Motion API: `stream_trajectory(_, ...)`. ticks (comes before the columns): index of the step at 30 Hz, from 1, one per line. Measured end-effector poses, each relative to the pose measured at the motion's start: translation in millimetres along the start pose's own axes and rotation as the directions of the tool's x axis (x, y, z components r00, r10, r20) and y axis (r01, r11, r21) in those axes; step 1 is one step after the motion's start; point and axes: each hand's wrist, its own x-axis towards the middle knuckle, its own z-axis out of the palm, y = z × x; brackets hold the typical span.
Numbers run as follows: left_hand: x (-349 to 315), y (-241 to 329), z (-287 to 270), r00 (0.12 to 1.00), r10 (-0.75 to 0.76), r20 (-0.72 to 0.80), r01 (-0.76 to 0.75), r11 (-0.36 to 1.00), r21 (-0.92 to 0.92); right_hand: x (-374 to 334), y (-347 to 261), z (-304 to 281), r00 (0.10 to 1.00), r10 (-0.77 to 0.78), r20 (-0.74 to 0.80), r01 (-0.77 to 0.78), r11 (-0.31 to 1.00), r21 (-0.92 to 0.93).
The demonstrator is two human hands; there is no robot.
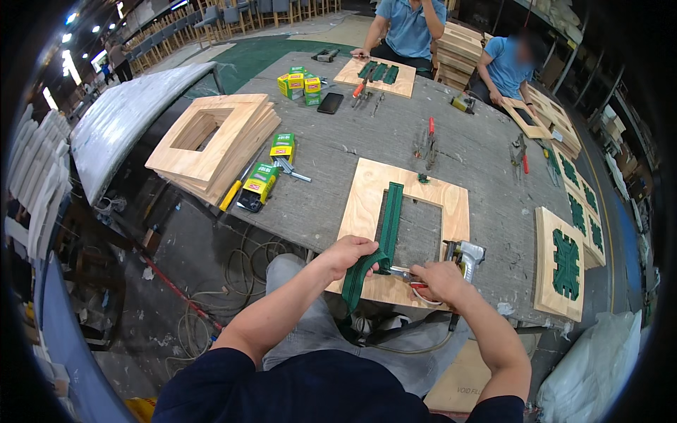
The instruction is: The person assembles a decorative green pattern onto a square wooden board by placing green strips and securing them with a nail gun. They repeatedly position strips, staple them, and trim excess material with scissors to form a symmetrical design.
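Note:
A square wooden frame [455, 204] with a rectangular opening lies at the near table edge. One green striped webbing strap [391, 218] runs down across the opening; its loose end bends over and hangs past the frame's near side. My left hand [349, 254] is closed on the strap near that bend. My right hand [438, 278] grips red-handled pliers [419, 285], their metal jaws at the strap's bend; whether they pinch it I cannot tell. Right beside this hand, a silver staple gun [465, 255] rests on the frame. A small green scrap [423, 178] lies on the far rail.
Stacked wooden frames [204, 141] stand at left, near green-yellow boxes [259, 182]. Pliers [429, 141] and a phone [330, 103] lie farther back. Webbed frames [546, 282] sit at right. Two co-workers in blue shirts [405, 28] work at the far side. An air hose [409, 349] hangs below.

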Motion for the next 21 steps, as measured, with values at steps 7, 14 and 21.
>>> stream_trajectory(7, -7, 3, 20, 0.998, -0.01, 0.063, 0.007, 0.999, 0.052, 11, -16, -2, 0.991, -0.029, -0.132, 0.038, 0.997, 0.063)
stream_trajectory(14, -51, 4, -3, 0.989, 0.144, 0.007, -0.143, 0.983, -0.114, -18, -9, 13, 0.78, 0.51, -0.362, -0.249, 0.785, 0.568)
stream_trajectory(21, -93, -91, -9, 0.966, -0.251, 0.067, 0.259, 0.945, -0.201, -113, 99, 94, 0.197, 0.867, -0.458, -0.517, 0.489, 0.702)
